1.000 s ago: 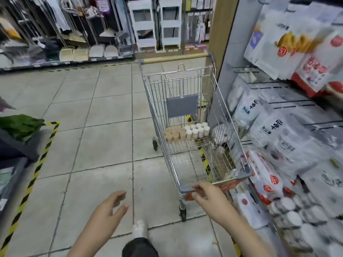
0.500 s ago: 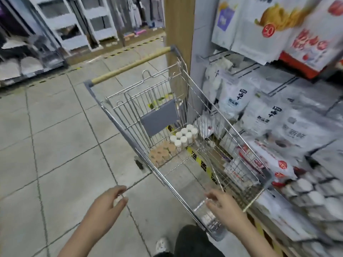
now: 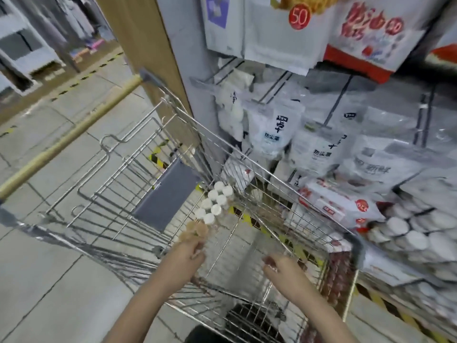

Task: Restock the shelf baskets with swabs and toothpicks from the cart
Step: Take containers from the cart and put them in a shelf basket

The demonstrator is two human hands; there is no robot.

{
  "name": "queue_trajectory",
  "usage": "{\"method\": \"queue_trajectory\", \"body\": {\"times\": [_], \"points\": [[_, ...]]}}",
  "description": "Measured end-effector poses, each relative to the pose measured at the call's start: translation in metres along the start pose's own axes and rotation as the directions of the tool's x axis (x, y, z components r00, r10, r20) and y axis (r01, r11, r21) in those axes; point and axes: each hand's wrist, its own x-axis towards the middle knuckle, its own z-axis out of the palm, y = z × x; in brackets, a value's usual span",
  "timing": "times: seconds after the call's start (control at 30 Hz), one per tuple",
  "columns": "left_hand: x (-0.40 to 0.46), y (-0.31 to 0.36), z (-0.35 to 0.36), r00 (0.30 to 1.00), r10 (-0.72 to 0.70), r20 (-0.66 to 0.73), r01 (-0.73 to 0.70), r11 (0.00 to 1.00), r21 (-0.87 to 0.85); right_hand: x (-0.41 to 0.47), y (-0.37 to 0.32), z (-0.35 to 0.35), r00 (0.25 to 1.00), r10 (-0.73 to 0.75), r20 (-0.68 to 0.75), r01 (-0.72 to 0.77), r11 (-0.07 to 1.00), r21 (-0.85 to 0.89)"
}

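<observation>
While both arms reach into the cart (image 3: 356,246), the left hand (image 3: 188,253) curls toward the tan tubs (image 3: 195,231) at its twelve o'clock; the right hand (image 3: 282,268) hangs loosely curled, empty. Pickup stage, I judge: next, grip firmly.

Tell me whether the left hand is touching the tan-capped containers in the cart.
Cannot tell. In the head view the left hand reaches the tan-capped containers, but motion blur hides whether its fingers make contact.
</observation>
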Motion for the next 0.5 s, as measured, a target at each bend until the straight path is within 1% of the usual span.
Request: {"method": "queue_trajectory", "body": {"times": [0.13,0.2,0.27,0.3,0.37,0.43,0.5], "points": [[0.073,-0.016,-0.010,0.998,-0.006,0.061,0.002,0.997,0.073,0.065,-0.014,0.003,0.998,0.055,0.025,-0.054,0.998,-0.026],[0.110,-0.026,-0.011,0.993,-0.043,0.110,0.032,0.994,0.103,0.098,-0.018,0.006,0.997,0.067,0.031,-0.067,0.998,-0.022],[0.148,-0.038,-0.012,0.988,-0.070,0.141,0.057,0.994,0.096,0.133,-0.020,0.009,0.997,0.080,0.010,-0.080,0.997,-0.016],[0.165,-0.043,-0.011,0.986,-0.084,0.146,0.070,0.993,0.097,0.150,-0.020,0.011,0.996,0.089,-0.003,-0.089,0.996,-0.024],[0.203,-0.053,-0.006,0.988,-0.050,0.144,0.038,0.996,0.086,0.182,-0.021,0.011,0.993,0.115,-0.007,-0.115,0.991,-0.065],[0.237,-0.060,0.000,0.989,-0.044,0.140,0.033,0.996,0.083,0.212,-0.023,0.013,0.990,0.144,0.006,-0.142,0.984,-0.110],[0.269,-0.064,0.007,0.992,-0.057,0.117,0.054,0.998,0.032,0.242,-0.024,0.015,0.990,0.139,-0.004,-0.138,0.979,-0.148]]}}
